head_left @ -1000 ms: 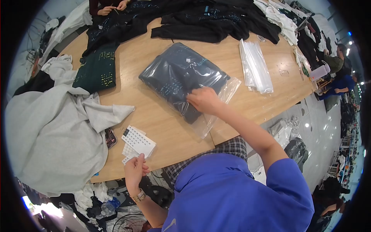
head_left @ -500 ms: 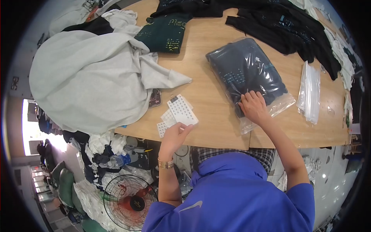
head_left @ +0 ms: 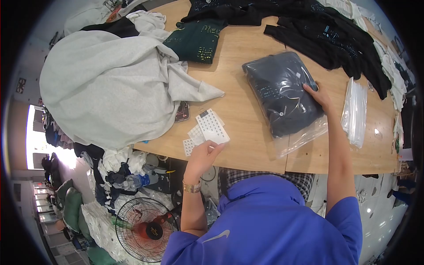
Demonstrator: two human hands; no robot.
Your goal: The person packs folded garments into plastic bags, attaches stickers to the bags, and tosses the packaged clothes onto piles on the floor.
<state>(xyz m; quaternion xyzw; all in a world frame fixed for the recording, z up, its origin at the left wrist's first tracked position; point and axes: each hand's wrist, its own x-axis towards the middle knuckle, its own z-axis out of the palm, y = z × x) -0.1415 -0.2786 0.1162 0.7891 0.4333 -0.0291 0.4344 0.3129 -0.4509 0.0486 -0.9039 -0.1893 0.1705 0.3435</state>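
Note:
A folded dark garment in a clear plastic bag (head_left: 282,95) lies on the wooden table (head_left: 243,132). My right hand (head_left: 319,96) rests on the bag's right edge, thumb on top and fingers partly hidden at its side. My left hand (head_left: 203,158) is at the near edge of a white sticker sheet (head_left: 212,126), thumb and fingertips pressed together on its corner. More sticker sheets (head_left: 189,146) lie partly under that one. A dark phone (head_left: 182,111) sticks out from below the grey fabric beside the sheets.
Grey fabric (head_left: 106,88) covers the table's left part. A green folded garment (head_left: 198,42) and black garments (head_left: 327,37) lie at the far side. Clear plastic bags (head_left: 354,112) are stacked at the right. A fan (head_left: 148,229) stands below the table's left edge.
The view has swung left. My right hand has moved from the bag's near end to its right edge, and the bag is slightly turned. My left hand has reached the sheet's corner.

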